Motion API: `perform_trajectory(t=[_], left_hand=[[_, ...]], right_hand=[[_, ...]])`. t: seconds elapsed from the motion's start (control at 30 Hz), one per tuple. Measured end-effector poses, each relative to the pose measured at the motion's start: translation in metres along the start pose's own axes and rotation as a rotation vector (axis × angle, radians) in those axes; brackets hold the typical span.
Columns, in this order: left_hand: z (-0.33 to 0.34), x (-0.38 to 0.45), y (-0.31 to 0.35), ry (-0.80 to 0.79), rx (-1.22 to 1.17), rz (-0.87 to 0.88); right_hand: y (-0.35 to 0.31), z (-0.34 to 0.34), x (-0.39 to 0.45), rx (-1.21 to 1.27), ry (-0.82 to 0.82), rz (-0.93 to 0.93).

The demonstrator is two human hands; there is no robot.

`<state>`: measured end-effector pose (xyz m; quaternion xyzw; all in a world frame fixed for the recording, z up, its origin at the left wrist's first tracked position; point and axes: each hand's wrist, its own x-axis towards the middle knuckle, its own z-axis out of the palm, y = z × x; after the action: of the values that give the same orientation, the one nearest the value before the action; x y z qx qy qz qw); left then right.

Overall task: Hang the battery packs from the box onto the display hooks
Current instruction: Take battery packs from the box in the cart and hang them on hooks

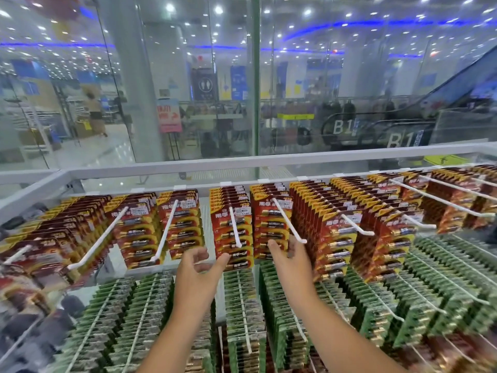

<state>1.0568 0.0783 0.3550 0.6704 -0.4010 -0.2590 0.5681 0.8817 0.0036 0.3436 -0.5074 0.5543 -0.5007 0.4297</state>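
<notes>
Red battery packs [271,219] hang in rows on white display hooks [289,224] along the upper rail. My left hand [200,261] is raised just below the red packs [232,238] on the middle hook [234,230]. Its fingers are loosely curved and hold nothing, with the thumb tip at the front pack's lower corner. My right hand [286,251] is at the bottom of the neighbouring stack, thumb in front and fingers on the right side, gripping its lower edge. The box is out of view.
Green battery packs [242,305] fill the lower hooks under my forearms. More red packs [336,227] crowd the hooks on both sides. A white rail [242,164] and a glass wall stand behind the display, with a mall hall and an escalator [403,125] beyond.
</notes>
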Motion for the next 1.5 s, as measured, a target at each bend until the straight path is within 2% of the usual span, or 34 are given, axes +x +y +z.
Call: perform_trajectory(t=[0.4, 0.5, 0.67, 0.83, 1.03, 1.27, 1.37, 1.5], left_hand=[[0.003, -0.053, -0.032, -0.221, -0.012, -0.085], [0.016, -0.075, -0.029, -0.267, -0.003, -0.085], [0.059, -0.113, -0.011, -0.345, -0.015, -0.079], [0.131, -0.176, 0.016, -0.465, -0.036, -0.042], [0.26, -0.298, 0.045, -0.621, -0.018, 0.035], [0.4, -0.463, 0.055, -0.803, -0.05, -0.013], [0.451, -0.509, 0.046, -0.906, -0.011, -0.031], [0.52, -0.53, 0.031, -0.986, 0.059, -0.083]], right_hand=[[0.027, -0.029, -0.072, -0.003, -0.001, 0.083], [0.029, -0.05, -0.088, 0.027, -0.028, 0.092], [0.035, -0.113, -0.106, 0.033, 0.035, 0.074], [0.05, -0.221, -0.13, 0.039, 0.163, 0.047], [0.096, -0.404, -0.18, 0.079, 0.361, 0.039], [0.165, -0.614, -0.253, 0.052, 0.547, 0.181], [0.186, -0.681, -0.262, 0.04, 0.612, 0.224], [0.215, -0.739, -0.251, 0.054, 0.637, 0.3]])
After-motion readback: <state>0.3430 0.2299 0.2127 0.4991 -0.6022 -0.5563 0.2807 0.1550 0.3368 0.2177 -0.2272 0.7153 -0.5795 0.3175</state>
